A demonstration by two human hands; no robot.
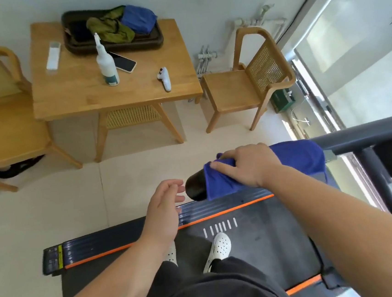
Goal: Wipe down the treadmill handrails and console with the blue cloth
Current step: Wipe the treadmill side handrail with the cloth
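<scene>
The right hand (247,165) grips the blue cloth (296,157), fingers over the top and thumb on the near side, holding it draped around the handrail (195,188) just behind the rail's free end (the black end cap is uncovered). The left hand (165,208) holds nothing, its fingers relaxed just beside that end cap; contact cannot be determined. A spray bottle (107,66) stands near the middle of the table (77,97).
</scene>
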